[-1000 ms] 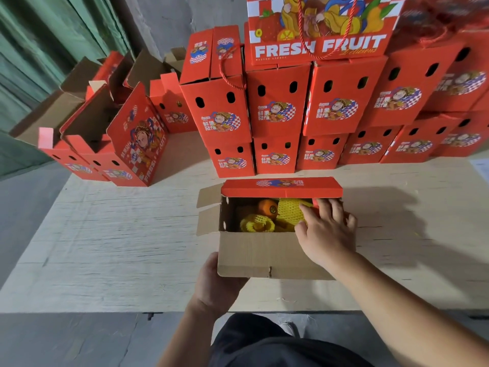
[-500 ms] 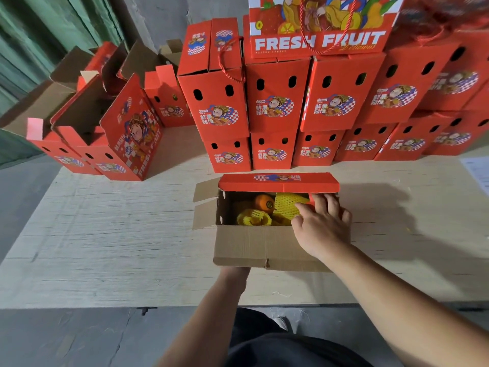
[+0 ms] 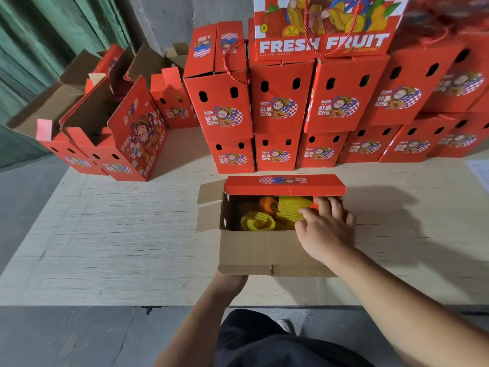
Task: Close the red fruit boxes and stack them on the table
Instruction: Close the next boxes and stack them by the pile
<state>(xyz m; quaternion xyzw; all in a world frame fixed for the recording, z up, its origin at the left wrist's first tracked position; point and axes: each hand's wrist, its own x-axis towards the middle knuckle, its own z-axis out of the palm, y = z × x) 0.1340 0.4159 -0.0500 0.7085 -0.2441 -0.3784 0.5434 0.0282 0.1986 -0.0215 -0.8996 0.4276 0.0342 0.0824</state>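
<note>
An open red fruit box point(image 3: 264, 252) stands in the middle of the table point(image 3: 119, 234). Its brown near flap lies toward me and its red far flap point(image 3: 284, 185) leans over the opening. Inside I see an orange point(image 3: 268, 205) and fruit in yellow foam netting point(image 3: 291, 211). My right hand point(image 3: 326, 231) rests on the box's right end, its fingers fairly straight and touching a small red side flap. My left hand point(image 3: 230, 283) reaches under the near flap; only the wrist shows, and the fingers are hidden.
Closed red boxes point(image 3: 280, 102) are stacked two high along the back, with a larger FRESH FRUIT box point(image 3: 322, 27) on top. Several open boxes point(image 3: 92, 128) stand at the back left. A sheet of paper point(image 3: 479, 173) lies at the right edge.
My left hand has slid from the box's near left corner to under the near flap, out of sight. My right hand has stayed at the box's right end.
</note>
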